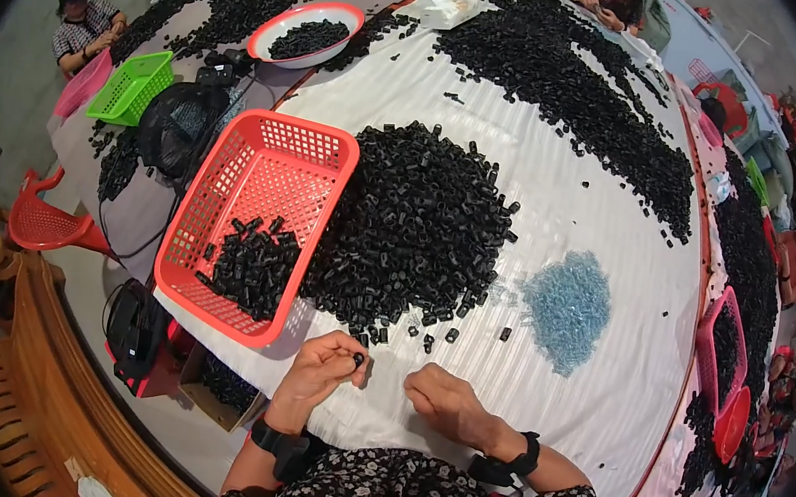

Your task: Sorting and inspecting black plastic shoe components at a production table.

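Observation:
My left hand pinches a small black plastic piece between thumb and fingertips, over the near edge of the white-covered table. Just to its right, my right hand is closed with its fingers curled toward the left one; whatever it may grip is hidden. Ahead of both hands lies a big heap of small black cylindrical pieces. A smaller pile of clear, bluish little pieces sits to the right. Left of the black heap, a red plastic basket holds more black pieces in its near end.
A red-rimmed white basin and a green basket stand at the far left. Another black heap spreads across the back. A pink basket is at the right. A wooden bench borders the near left. Other people work around the table.

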### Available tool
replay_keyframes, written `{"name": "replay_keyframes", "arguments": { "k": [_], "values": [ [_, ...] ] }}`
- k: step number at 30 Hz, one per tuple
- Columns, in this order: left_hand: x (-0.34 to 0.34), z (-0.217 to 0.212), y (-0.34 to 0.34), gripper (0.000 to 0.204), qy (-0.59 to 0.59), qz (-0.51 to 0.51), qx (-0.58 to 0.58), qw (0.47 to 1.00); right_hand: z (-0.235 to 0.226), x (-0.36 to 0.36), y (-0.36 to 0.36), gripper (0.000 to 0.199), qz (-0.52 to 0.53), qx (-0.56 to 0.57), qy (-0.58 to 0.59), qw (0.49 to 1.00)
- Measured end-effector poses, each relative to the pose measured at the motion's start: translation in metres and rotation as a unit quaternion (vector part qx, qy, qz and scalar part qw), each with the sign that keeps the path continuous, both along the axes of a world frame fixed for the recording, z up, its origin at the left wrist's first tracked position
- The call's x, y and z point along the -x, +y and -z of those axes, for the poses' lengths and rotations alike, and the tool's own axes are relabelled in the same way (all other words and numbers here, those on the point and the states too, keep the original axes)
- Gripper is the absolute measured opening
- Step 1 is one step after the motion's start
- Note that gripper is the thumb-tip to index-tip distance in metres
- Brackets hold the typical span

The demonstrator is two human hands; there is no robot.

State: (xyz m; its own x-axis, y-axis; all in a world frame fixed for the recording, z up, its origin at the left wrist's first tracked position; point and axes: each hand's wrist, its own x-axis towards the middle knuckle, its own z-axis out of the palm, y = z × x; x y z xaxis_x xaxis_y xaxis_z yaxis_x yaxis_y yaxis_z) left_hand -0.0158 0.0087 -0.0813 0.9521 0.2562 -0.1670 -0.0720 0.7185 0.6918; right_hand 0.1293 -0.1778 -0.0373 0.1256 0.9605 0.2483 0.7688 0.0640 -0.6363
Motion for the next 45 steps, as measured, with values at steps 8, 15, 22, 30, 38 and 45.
{"name": "replay_keyframes", "arguments": {
  "k": [8, 15, 22, 30, 38, 45],
  "values": [
    [-0.003, -0.006, -0.004, 0.015, 0.006, 0.0, -0.001, 1.0, 0.001, 0.008, -0.003, 0.009, 0.07, 0.035, 0.131, 0.988],
    [0.0, -0.017, -0.016, 0.015, 0.001, 0.015, -0.01, 1.0, -0.029, 0.01, 0.001, 0.011, 0.134, 0.068, 0.262, 0.953],
    [-0.003, -0.04, -0.025, 0.015, 0.029, 0.034, -0.116, 0.992, -0.038, 0.011, 0.002, 0.011, 0.144, 0.015, 0.267, 0.953],
    [-0.001, -0.028, -0.024, 0.013, 0.08, 0.047, -0.128, 0.987, -0.017, 0.009, -0.002, 0.011, 0.132, 0.087, 0.25, 0.955],
    [-0.001, 0.003, -0.022, 0.013, -0.009, 0.028, 0.0, 1.0, 0.002, 0.008, -0.003, 0.009, 0.124, 0.089, 0.158, 0.976],
    [-0.002, 0.006, -0.02, 0.02, -0.025, 0.033, -0.001, 0.999, 0.001, -0.001, 0.009, 0.009, 0.173, 0.016, 0.073, 0.982]
  ]
}}
